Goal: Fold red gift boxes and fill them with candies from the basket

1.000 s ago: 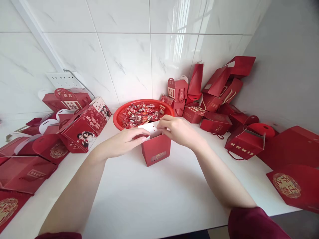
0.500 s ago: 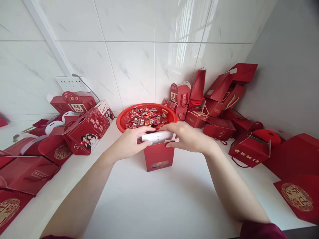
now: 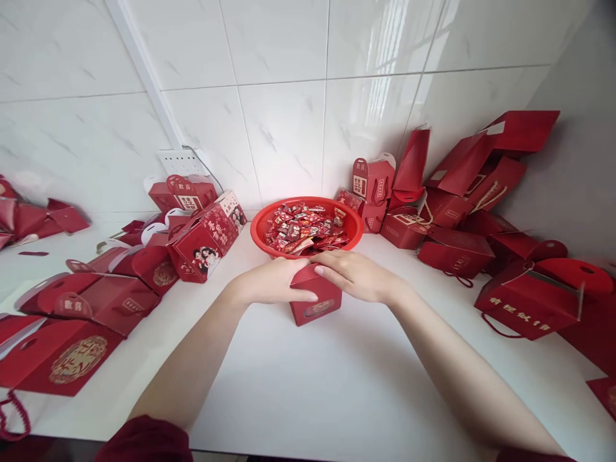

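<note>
A small red gift box (image 3: pixel 315 301) with a clear window low on its front stands upright on the white table. Its top is closed over and partly hidden by my hands. My left hand (image 3: pixel 274 282) grips the box's left side, thumb across the front and fingers behind the top. From the right, my right hand (image 3: pixel 359 276) holds the top edge, its fingers laid over the lid. Right behind the box is a red plastic basket (image 3: pixel 257 240) heaped with small wrapped sweets (image 3: pixel 303 228).
Several red gift boxes (image 3: pixel 77 359) line the left side, including one printed with a couple (image 3: pixel 206 247). More boxes (image 3: pixel 527 298), some with rope handles, are piled on the right. A tiled wall (image 3: pixel 283 141) with a power strip (image 3: pixel 180 162) closes off the back.
The box's top has gone from open, with a white inner flap showing, to folded down. Both hands have shifted onto the closed top. The camera view has turned left.
</note>
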### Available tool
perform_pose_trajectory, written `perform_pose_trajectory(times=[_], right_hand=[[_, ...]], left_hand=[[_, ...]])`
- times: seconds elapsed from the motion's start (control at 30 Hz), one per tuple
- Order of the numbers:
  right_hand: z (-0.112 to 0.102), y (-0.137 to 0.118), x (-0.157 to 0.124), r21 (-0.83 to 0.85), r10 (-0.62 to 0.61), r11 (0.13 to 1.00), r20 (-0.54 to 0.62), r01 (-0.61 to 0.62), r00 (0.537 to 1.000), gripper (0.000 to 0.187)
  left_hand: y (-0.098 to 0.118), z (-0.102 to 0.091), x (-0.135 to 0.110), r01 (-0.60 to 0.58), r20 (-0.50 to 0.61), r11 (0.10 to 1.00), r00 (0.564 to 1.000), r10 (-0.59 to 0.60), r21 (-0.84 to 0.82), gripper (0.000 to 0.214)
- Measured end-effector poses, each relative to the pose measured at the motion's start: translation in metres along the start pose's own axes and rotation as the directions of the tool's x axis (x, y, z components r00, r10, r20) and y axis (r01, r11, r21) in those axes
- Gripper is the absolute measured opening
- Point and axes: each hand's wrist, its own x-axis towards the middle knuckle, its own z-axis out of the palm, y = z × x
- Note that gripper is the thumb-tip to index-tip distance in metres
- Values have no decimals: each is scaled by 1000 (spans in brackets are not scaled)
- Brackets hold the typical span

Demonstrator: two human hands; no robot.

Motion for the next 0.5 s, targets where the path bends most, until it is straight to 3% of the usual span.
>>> perform_pose_trajectory(times=[0.17, 0.3, 0.37, 0.4, 0.5], right_hand=[[-4, 3, -7, 122, 22, 992, 4, -22, 1000, 30], [-16, 2, -16, 81, 91, 992, 52, -95, 995, 34], [-26, 4, -22, 27, 156, 987, 61, -158, 986, 32], [-31, 6, -26, 2, 191, 981, 56, -192, 980, 30], [-45, 12, -34, -45, 267, 963, 31, -265, 963, 24]], left_hand=[[12, -6, -1, 74, 29, 995, 997, -76, 65, 39], [17, -36, -33, 186, 92, 958, 973, -210, 217, 41], [13, -56, -61, 331, 49, 895, 932, -360, 299, 44], [9, -66, -74, 430, -33, 843, 896, -444, 323, 45], [-21, -84, -91, 678, -231, 659, 733, -640, 326, 43]])
